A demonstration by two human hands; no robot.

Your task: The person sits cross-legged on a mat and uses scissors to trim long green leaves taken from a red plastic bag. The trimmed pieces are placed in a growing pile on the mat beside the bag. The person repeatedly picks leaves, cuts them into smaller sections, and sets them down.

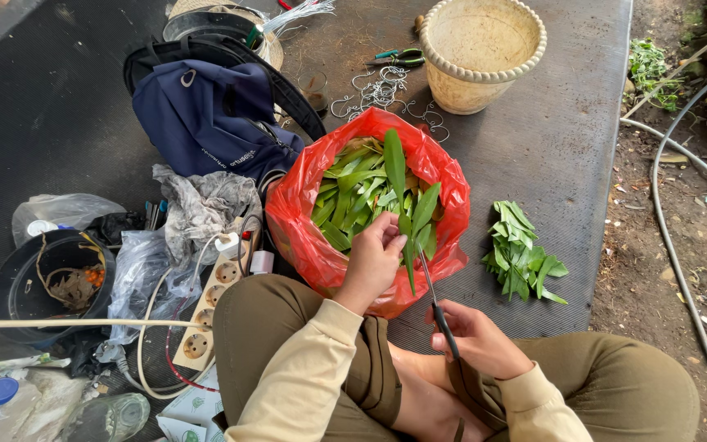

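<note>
Red plastic bag (pixel 304 221) (leaf-filled), left hand (pixel 372 260) pinching leaves (pixel 412 225), right hand (pixel 476 336) gripping scissors (pixel 438 301).

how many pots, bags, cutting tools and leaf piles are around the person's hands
pots: 2, cream pot, black pot
bags: 2, red bag, navy bag
cutting tools: 2, scissors, pliers
leaf piles: 1, cut leaves
total: 7

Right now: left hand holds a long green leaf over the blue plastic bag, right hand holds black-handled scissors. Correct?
Not quite: the head view shows a red plastic bag, not blue. The left hand does hold the long green leaf; the right hand holds the black-handled scissors.
</note>
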